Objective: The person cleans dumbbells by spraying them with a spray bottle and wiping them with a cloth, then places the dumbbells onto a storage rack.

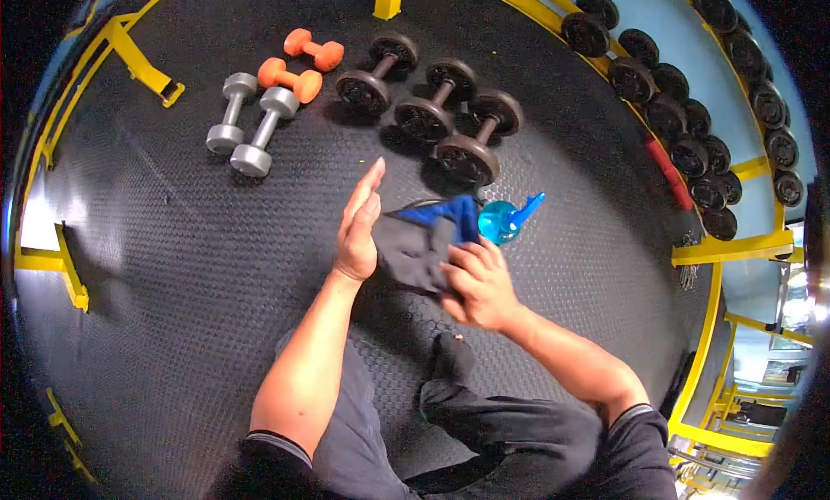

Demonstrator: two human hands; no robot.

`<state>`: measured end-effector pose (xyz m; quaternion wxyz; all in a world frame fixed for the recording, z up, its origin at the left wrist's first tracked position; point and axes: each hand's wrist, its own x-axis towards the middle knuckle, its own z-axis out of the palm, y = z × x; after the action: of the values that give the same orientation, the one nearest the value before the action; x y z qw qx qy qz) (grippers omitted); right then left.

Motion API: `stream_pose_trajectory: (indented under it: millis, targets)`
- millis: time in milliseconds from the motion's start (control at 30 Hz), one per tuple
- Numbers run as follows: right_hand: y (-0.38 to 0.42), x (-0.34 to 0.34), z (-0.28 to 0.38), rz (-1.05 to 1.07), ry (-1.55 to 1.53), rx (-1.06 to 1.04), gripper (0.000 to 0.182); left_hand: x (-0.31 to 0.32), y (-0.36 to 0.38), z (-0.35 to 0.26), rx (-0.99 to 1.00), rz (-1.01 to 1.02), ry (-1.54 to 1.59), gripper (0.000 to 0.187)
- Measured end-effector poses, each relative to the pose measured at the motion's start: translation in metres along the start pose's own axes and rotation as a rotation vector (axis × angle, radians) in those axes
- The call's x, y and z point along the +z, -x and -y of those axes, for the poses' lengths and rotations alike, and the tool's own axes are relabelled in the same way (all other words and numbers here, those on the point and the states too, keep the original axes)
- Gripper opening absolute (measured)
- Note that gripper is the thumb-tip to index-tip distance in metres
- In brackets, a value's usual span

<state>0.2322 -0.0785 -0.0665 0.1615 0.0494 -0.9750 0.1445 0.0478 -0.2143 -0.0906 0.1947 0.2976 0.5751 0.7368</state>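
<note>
My left hand [359,227] is raised edge-on with its fingers stretched out straight, holding nothing. Just to its right is a dark grey cloth [406,251], slightly blurred, with a blue cloth part [465,213] at its upper side. The curled fingers of my right hand [481,285] grip the right side of the grey cloth. Right behind that hand stands a spray bottle [495,221] of clear turquoise liquid with a blue trigger head, its lower part hidden by the cloth and fingers.
On the black textured mat [173,310] lie silver dumbbells [263,132], orange dumbbells [290,80] and several brown-black dumbbells [443,98]. A yellow rack [735,249] with more dumbbells [666,115] curves along the right. My crossed legs [519,426] are below my hands.
</note>
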Motion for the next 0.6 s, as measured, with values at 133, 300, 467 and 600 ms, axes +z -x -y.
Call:
stream_pose_trajectory:
  millis: [133,300,467,600]
  targets:
    - [-0.008,-0.005,-0.015,-0.086,0.222,0.167,0.034,0.002,0.001,0.007,0.004,0.064,0.017,0.056]
    - [-0.057,0.036,-0.018,-0.160,-0.121,0.257,0.032,0.016,0.008,0.004,0.085,0.104,-0.104,0.061]
    - [-0.036,0.009,0.020,-0.012,-0.213,0.042,0.037,0.001,0.003,0.004,0.076,0.089,-0.021,0.060]
    - [0.011,0.001,0.001,0.063,-0.227,-0.141,0.044,0.008,0.002,0.005,-0.045,0.047,0.033,0.056]
